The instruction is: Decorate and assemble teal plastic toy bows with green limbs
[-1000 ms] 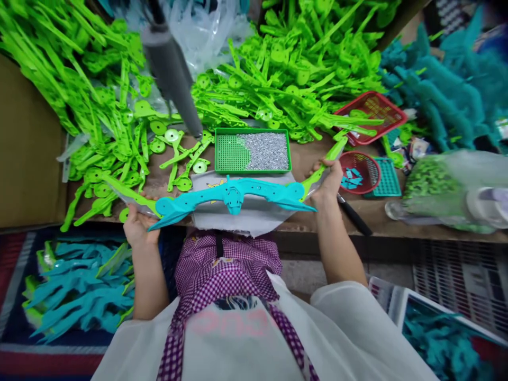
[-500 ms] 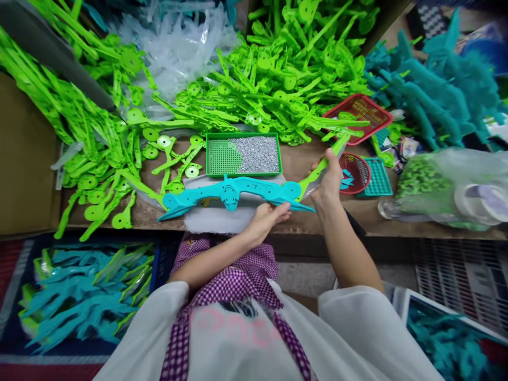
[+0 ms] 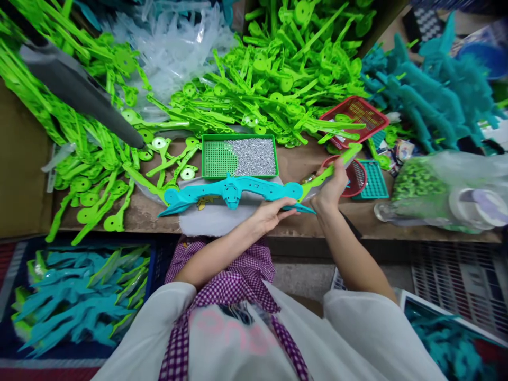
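A teal plastic toy bow body (image 3: 234,193) with green limbs lies across a grey cloth (image 3: 210,219) at the bench's front edge. My left hand (image 3: 273,213) reaches across and grips the bow's right teal end from below. My right hand (image 3: 331,186) is closed on the green right limb (image 3: 329,170), which angles up to the right. The green left limb (image 3: 145,184) rests on the bench.
A green tray of small silver screws (image 3: 240,156) stands just behind the bow. Heaps of green limbs (image 3: 273,79) fill the back and left. Red baskets (image 3: 355,114) and teal parts (image 3: 432,100) lie right. A grey tool (image 3: 79,95) hangs at left. Finished bows (image 3: 79,296) are piled lower left.
My left hand has let go of the bow's left end and crossed over to its right end. The right hand still holds the green limb, now a little higher.
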Demonstrator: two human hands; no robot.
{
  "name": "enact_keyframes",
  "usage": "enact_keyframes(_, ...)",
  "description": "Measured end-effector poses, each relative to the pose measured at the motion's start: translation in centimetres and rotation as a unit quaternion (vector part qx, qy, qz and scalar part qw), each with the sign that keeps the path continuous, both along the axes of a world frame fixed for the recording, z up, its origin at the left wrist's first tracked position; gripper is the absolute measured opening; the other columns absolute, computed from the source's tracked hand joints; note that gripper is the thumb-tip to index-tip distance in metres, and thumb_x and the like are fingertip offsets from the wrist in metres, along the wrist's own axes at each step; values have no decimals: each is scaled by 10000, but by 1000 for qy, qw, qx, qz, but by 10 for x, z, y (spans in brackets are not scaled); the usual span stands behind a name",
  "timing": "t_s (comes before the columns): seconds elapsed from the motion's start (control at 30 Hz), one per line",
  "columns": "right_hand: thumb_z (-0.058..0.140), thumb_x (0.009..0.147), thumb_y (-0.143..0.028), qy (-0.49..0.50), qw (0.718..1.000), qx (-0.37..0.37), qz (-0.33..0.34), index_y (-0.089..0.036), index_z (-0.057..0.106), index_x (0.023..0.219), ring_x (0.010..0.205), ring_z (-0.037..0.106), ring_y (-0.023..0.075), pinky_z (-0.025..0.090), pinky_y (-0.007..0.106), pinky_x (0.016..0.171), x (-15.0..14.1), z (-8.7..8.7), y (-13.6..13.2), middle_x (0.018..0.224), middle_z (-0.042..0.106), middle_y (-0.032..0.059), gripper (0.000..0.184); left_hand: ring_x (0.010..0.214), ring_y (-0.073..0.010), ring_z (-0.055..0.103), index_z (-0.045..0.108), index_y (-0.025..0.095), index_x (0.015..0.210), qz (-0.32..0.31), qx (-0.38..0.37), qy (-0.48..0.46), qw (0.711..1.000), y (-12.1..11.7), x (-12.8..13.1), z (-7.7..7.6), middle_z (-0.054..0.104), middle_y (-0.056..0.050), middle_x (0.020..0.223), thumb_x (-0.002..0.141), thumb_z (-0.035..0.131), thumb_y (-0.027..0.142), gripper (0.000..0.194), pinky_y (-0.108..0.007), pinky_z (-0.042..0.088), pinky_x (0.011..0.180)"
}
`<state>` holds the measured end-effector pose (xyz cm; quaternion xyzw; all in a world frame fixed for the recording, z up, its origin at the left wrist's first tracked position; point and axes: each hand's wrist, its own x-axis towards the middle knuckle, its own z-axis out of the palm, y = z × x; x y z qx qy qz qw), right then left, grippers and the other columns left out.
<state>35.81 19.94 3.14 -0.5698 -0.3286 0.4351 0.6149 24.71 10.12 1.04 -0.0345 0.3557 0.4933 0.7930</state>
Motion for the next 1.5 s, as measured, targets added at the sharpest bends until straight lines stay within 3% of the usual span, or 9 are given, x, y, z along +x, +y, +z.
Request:
enact_keyframes(0.4, 603, 762, -796, 49, 988, -52, 138, -251, 549, 840, 619, 601, 146, 509, 300, 602, 30, 23, -20, 651, 576, -35, 553, 804, -178, 694, 686, 127, 739, -46, 80, 110, 990, -6, -7, -8, 728, -46, 823, 613, 885, 192, 244, -431, 574, 927)
enact_keyframes(0.67, 406, 843, -838, 94, 984, 123, -87, -244, 332, 615, 458, 381, 95, 477, 265, 566, 12, 7, -40, 522, 321, -80, 640, 924, -238, 719, 741, 137, 1021, -164, 206, 255, 930, -43, -33, -23, 761, -120, 1025, 719, 843, 380, 401, -442, 563, 944)
enact_keyframes(0.73, 385, 882, -789, 78, 985, 131, -86, -239, 292, 610, 455, 362, 96, 473, 270, 579, 11, -6, -40, 525, 301, -79, 620, 817, -216, 721, 726, 159, 1110, -241, 289, 360, 854, -78, -67, -15, 762, -119, 1045, 795, 791, 397, 401, -431, 594, 839)
enact_keyframes(0.83, 400, 907, -725, 57, 989, 116, -71, -240, 281, 614, 462, 362, 101, 466, 280, 592, 16, -23, -36, 541, 295, -77, 579, 1044, -238, 706, 738, 217, 1085, -121, 408, 645, 635, -121, -137, 5, 752, -100, 1115, 902, 706, 356, 232, -425, 543, 981)
enact_keyframes(0.93, 362, 894, -759, 9, 994, 102, -42, -252, 309, 629, 498, 424, 116, 487, 309, 637, 27, -35, -33, 566, 325, -69, 574, 1246, -308, 617, 659, 192, 1276, -65, 341, 834, 428, -125, -198, 23, 677, -158, 1306, 903, 711, 392, 427, -472, 476, 1069)
enact_keyframes(1.0, 364, 850, -815, -64, 995, 81, -6, -259, 397, 669, 571, 509, 137, 505, 334, 680, 35, -42, -47, 610, 424, -51, 586, 1188, -324, 643, 641, 172, 1308, -144, 325, 860, 365, -112, -223, 28, 693, -170, 1274, 945, 642, 404, 431, -467, 491, 1017)
enact_keyframes(1.23, 572, 959, -474, -470, 869, 105, 114, -221, 699, 928, 839, 697, 217, 500, 368, 805, 20, -38, -165, 874, 754, 75, 284, 998, -297, 707, 722, 173, 1181, -250, 349, 838, 337, -90, -242, 26, 766, -131, 1102, 989, 554, 385, 331, -413, 524, 896)
enact_keyframes(1.37, 491, 1023, -366, -602, 750, 168, 216, -250, 631, 1349, 1274, 629, 252, 359, 425, 1060, -17, -23, -150, 1318, 711, 115, 374, 947, -293, 718, 741, 159, 1158, -211, 375, 842, 326, -93, -242, 26, 778, -136, 1065, 994, 550, 395, 346, -407, 535, 866)
enact_keyframes(1.5, 474, 1039, -322, -595, 737, 173, 270, -290, 694, 1263, 1169, 690, 210, 306, 396, 1030, -30, -21, -116, 1246, 756, 44, 315, 901, -284, 728, 756, 168, 1135, -188, 387, 846, 315, -93, -243, 24, 787, -126, 1035, 996, 552, 405, 343, -395, 543, 833)
